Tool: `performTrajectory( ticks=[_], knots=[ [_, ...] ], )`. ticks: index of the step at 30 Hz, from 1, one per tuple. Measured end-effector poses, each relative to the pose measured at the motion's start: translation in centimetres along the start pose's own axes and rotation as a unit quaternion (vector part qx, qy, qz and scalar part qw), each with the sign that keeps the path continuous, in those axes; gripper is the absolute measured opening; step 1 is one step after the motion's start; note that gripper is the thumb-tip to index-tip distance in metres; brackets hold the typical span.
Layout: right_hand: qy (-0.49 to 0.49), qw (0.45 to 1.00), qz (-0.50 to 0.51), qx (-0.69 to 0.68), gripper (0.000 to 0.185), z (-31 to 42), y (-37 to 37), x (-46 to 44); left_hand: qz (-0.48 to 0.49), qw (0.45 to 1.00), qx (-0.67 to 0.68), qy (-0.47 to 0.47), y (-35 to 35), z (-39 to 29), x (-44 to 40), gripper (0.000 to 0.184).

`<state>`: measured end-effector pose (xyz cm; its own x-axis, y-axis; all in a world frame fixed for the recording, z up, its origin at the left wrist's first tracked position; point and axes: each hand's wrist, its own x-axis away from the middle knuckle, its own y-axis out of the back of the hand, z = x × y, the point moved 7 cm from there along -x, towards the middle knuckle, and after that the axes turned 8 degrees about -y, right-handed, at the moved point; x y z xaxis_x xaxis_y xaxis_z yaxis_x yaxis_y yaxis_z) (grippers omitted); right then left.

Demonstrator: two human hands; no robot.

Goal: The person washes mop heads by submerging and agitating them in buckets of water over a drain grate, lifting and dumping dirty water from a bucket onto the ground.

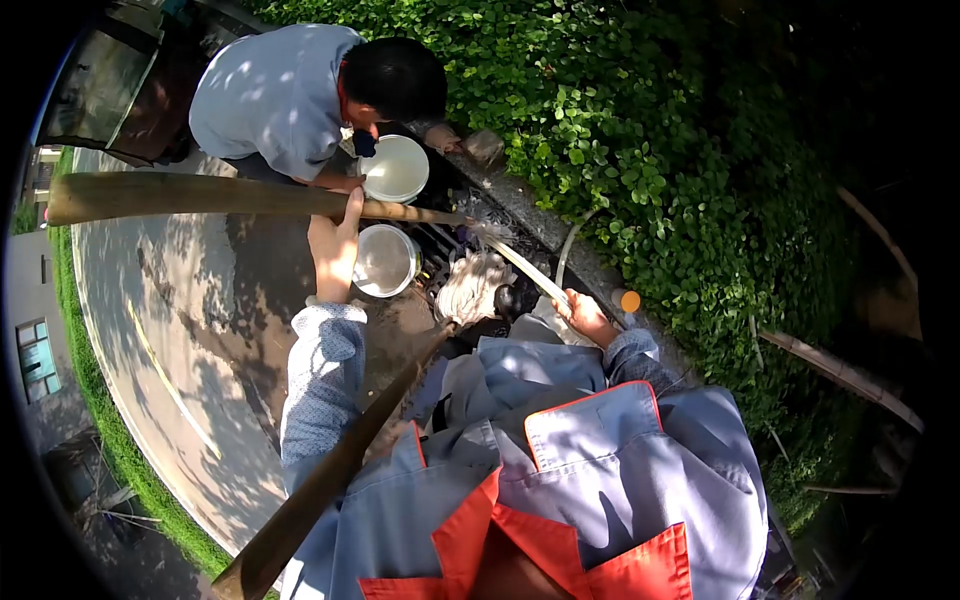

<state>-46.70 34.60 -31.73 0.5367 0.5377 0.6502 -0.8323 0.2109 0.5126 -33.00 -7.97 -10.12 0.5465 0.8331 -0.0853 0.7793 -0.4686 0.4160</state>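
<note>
While leafy green hedge (640, 150) fills the upper right, here's the sunlit road (180, 340) sweeping down the left, dappled with shade! Across the middle of things sits the wearer's grey jacket (610, 430), red collar showing, and up top a co-worker (265, 95) in grey bends low, an arm reaching to the upper white bucket (426, 168). Now the long wooden pole (200, 198), and it's a big one: thick end out over the road, narrow end across the edge of that bucket and over toward the kerb (545, 225). Below it, a second pole (340, 460) slants up to a pale mop head (475, 287), just beside the lower white bucket (415, 262). Look at the pale length (530, 267), running from near the wooden pole's narrow end down to the right hand (590, 320), which is closed firmly round its lower end! And the left hand (333, 248)? Wrapped on the wooden pole, a digit laid across the wood, between the two buckets and the road.
</note>
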Motion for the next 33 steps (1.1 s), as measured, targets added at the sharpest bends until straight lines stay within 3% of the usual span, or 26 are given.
performTrajectory(
  ticks=[2, 7, 11, 12, 13, 14, 15, 16, 18, 21, 24, 27, 30, 32, 33],
  knots=[
    [0.045, 0.999, -0.027, -0.009, 0.038, -1.0, -0.3, 0.3, 0.052, 0.996, 0.046, 0.063, -4.2, -3.9, -0.3, 0.032],
    [0.068, 0.995, -0.056, -0.052, 0.038, -0.7, 1.0, 2.0, 0.195, 0.965, 0.169, -0.051, -14.6, -7.6, -2.5, 0.056],
    [0.065, 0.994, -0.066, -0.064, 0.04, -0.7, 1.5, 1.7, 0.347, 0.925, 0.155, -0.027, -15.7, -6.0, 2.7, 0.056],
    [0.065, 0.993, -0.066, -0.071, 0.041, -1.0, 1.3, 1.6, 0.407, 0.907, 0.111, -0.015, -14.9, -5.3, 5.2, 0.054],
    [0.058, 0.995, -0.059, -0.056, 0.041, -1.4, 1.1, 1.0, 0.49, 0.864, 0.11, 0.032, -14.2, -4.8, 8.3, 0.039],
    [0.019, 0.999, -0.033, -0.035, 0.038, -2.1, 0.5, 0.2, 0.579, 0.794, 0.145, 0.115, -13.4, -4.3, 12.1, 0.029],
    [0.004, 0.999, -0.026, -0.021, 0.039, -2.4, 0.1, -0.5, 0.645, 0.717, 0.175, 0.195, -12.4, -4.0, 16.0, 0.03],
    [-0.009, 1.0, -0.024, -0.007, 0.039, -2.1, 0.3, -1.1, 0.671, 0.679, 0.186, 0.235, -11.4, -3.2, 19.3, 0.04],
    [-0.033, 0.998, -0.016, -0.044, 0.039, -1.0, 1.2, -1.3, 0.68, 0.695, 0.148, 0.178, -9.4, -0.6, 23.8, 0.035],
    [0.042, 0.996, -0.048, -0.058, 0.039, -0.2, 1.8, -2.7, 0.466, 0.8, 0.253, 0.281, -6.0, 2.4, 24.7, 0.024],
    [0.034, 0.997, -0.04, -0.052, 0.041, -0.4, 1.4, -4.1, 0.287, 0.884, 0.297, 0.221, -3.2, 1.5, 24.9, 0.018],
    [0.015, 0.998, -0.019, -0.065, 0.041, 0.6, 1.9, -4.2, 0.249, 0.927, 0.194, 0.202, -2.0, 4.4, 27.6, 0.026],
    [0.005, 0.997, -0.001, -0.073, 0.034, 2.1, 2.2, -3.7, 0.203, 0.959, 0.106, 0.169, -2.5, 6.5, 28.1, 0.007],
    [0.053, 0.995, -0.02, -0.083, 0.039, 1.2, 1.2, -4.7, 0.157, 0.98, 0.075, 0.096, -2.8, 5.5, 26.2, 0.01],
    [0.052, 0.996, -0.016, -0.072, 0.038, 2.6, 1.8, -4.0, 0.078, 0.988, 0.098, 0.088, -2.3, 6.3, 25.4, 0.01]
  ],
)
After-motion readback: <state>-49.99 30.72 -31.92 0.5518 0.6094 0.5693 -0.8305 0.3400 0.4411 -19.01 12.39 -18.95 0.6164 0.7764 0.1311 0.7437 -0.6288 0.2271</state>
